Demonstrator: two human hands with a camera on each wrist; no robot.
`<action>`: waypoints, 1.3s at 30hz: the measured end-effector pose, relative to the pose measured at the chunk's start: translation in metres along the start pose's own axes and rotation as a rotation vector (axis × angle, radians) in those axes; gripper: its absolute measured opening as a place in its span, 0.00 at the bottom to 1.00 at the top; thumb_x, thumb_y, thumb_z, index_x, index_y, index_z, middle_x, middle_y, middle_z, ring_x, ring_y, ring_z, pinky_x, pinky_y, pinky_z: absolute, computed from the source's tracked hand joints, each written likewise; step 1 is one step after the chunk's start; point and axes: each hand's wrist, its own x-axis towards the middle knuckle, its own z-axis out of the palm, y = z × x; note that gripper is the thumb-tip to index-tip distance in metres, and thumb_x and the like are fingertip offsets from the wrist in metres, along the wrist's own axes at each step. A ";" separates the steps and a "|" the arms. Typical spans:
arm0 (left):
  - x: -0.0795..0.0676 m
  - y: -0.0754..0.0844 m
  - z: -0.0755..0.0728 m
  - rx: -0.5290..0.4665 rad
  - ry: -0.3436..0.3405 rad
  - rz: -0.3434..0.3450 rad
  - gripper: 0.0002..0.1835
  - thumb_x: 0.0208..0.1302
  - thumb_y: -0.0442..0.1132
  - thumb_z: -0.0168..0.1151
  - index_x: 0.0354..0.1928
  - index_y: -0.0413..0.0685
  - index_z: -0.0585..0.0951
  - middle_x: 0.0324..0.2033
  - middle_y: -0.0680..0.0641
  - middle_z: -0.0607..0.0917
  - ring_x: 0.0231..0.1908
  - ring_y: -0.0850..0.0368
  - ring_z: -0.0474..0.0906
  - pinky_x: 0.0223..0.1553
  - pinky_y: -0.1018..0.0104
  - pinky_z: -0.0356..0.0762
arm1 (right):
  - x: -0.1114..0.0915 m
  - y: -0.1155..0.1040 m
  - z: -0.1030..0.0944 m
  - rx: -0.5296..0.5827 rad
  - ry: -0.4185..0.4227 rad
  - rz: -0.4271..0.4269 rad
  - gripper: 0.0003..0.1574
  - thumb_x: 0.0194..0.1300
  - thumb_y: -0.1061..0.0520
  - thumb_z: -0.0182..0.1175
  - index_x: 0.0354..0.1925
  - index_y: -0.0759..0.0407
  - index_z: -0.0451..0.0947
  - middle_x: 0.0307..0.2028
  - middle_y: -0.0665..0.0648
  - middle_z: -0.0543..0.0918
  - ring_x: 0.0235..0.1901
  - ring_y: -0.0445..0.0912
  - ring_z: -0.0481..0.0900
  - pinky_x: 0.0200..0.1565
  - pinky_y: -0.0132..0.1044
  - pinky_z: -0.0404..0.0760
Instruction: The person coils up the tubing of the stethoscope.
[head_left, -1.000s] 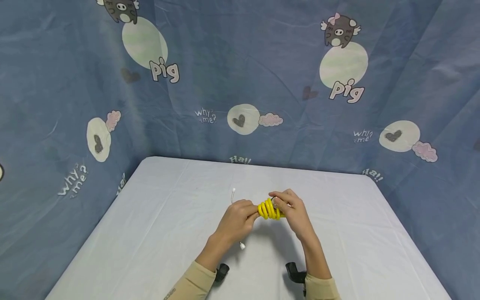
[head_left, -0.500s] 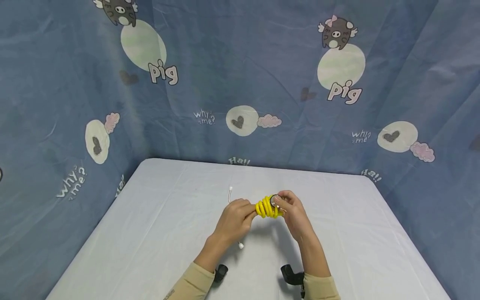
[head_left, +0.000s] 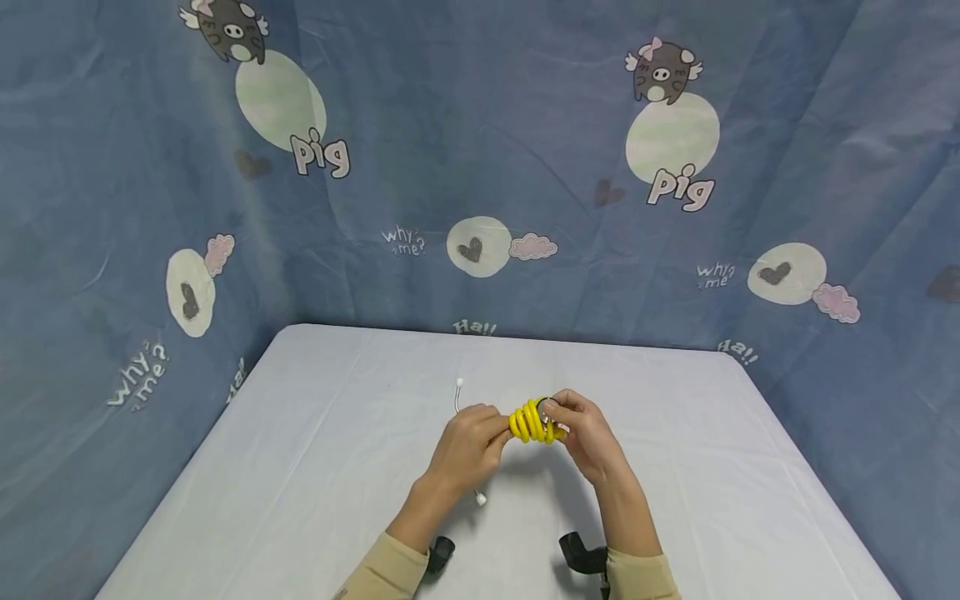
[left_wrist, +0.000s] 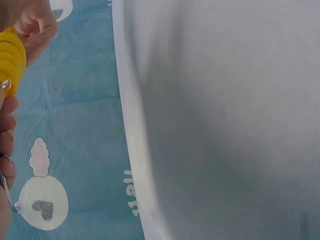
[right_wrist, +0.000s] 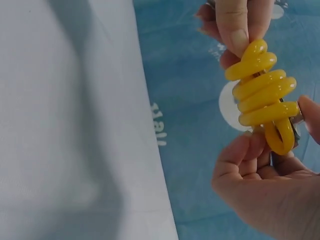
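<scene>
A stethoscope with yellow tubing (head_left: 527, 423) wound in several tight coils is held up between both hands over the table. My left hand (head_left: 467, 443) grips its earpiece end, at the left of the coils. Thin metal ear tubes stick out on both sides of that hand, with one white ear tip (head_left: 460, 382) beyond it and another ear tip (head_left: 481, 500) nearer. My right hand (head_left: 590, 433) pinches the round metal chest piece (head_left: 545, 408) against the right end of the coils. In the right wrist view, a tubing loop (right_wrist: 280, 137) hangs by the right fingers, and the chest piece is mostly hidden.
A white-covered table (head_left: 360, 433) lies under the hands. Blue printed cloth (head_left: 480, 150) hangs behind and beside it. Black curved pieces, one (head_left: 581, 554) by the right sleeve and one (head_left: 441, 554) by the left, sit near the wrists.
My right fingers have drawn in from a more stretched pose to pinch the chest piece, which now lies closer on the coils. Both hands have shifted slightly left; the head view has tilted slightly.
</scene>
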 end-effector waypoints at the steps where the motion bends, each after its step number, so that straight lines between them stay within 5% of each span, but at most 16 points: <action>1: 0.000 0.000 0.000 -0.002 0.002 0.000 0.09 0.55 0.34 0.70 0.22 0.53 0.81 0.20 0.60 0.78 0.24 0.65 0.69 0.30 0.69 0.70 | 0.000 0.000 0.000 0.003 -0.005 -0.002 0.08 0.69 0.59 0.58 0.32 0.59 0.72 0.36 0.54 0.76 0.38 0.47 0.73 0.43 0.38 0.77; 12: 0.000 0.001 0.002 0.008 -0.006 -0.007 0.09 0.56 0.34 0.71 0.22 0.54 0.82 0.19 0.60 0.77 0.23 0.67 0.68 0.28 0.71 0.70 | 0.000 0.000 -0.003 -0.026 0.005 -0.016 0.05 0.66 0.64 0.59 0.33 0.59 0.73 0.34 0.53 0.74 0.39 0.48 0.73 0.41 0.41 0.79; 23: -0.002 -0.001 0.003 0.015 -0.010 -0.002 0.08 0.56 0.36 0.72 0.23 0.55 0.83 0.19 0.61 0.77 0.23 0.67 0.68 0.28 0.71 0.70 | 0.000 0.002 -0.004 -0.073 -0.022 -0.003 0.08 0.68 0.64 0.56 0.42 0.71 0.71 0.37 0.56 0.75 0.38 0.48 0.76 0.39 0.37 0.82; 39: -0.002 -0.004 0.000 0.036 -0.016 -0.020 0.07 0.57 0.36 0.71 0.24 0.54 0.83 0.20 0.60 0.79 0.24 0.66 0.70 0.28 0.71 0.71 | -0.001 0.004 0.003 -0.153 0.114 -0.017 0.14 0.71 0.61 0.56 0.43 0.75 0.73 0.39 0.59 0.77 0.37 0.47 0.78 0.40 0.40 0.84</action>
